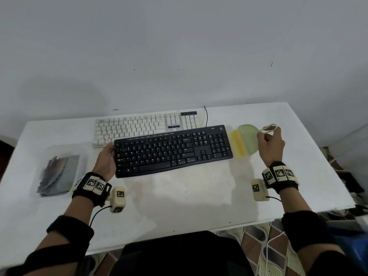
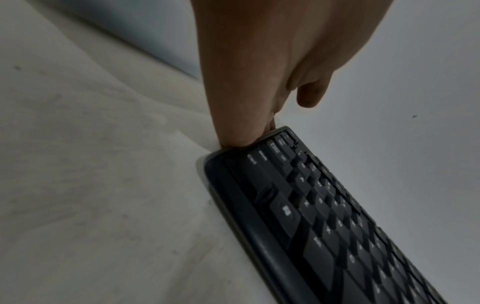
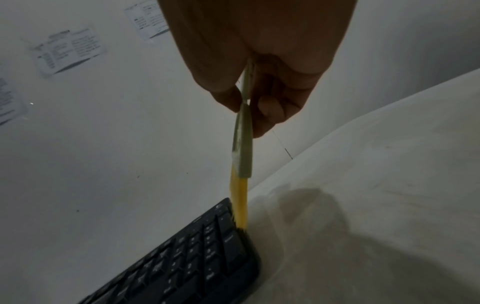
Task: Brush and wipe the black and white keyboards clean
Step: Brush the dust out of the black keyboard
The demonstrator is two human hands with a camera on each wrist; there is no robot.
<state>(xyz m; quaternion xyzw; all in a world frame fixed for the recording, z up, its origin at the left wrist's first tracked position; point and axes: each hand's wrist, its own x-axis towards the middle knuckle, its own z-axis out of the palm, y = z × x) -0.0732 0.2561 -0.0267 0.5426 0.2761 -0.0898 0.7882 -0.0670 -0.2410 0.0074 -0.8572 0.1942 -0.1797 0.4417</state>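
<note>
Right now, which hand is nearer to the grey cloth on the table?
Left. The left hand holds the black keyboard's left end, just right of the grey cloth. The right hand holds the brush beyond the keyboard's far end.

The flat black plastic keyboard (image 1: 173,151) hides the front edge of the white plastic keyboard (image 1: 139,126) and the left hand's (image 1: 105,158) fingertips; the pale green brush with yellow bristles (image 1: 246,142) appears blurred; wall papers' (image 3: 68,50) print is illegible.
</note>
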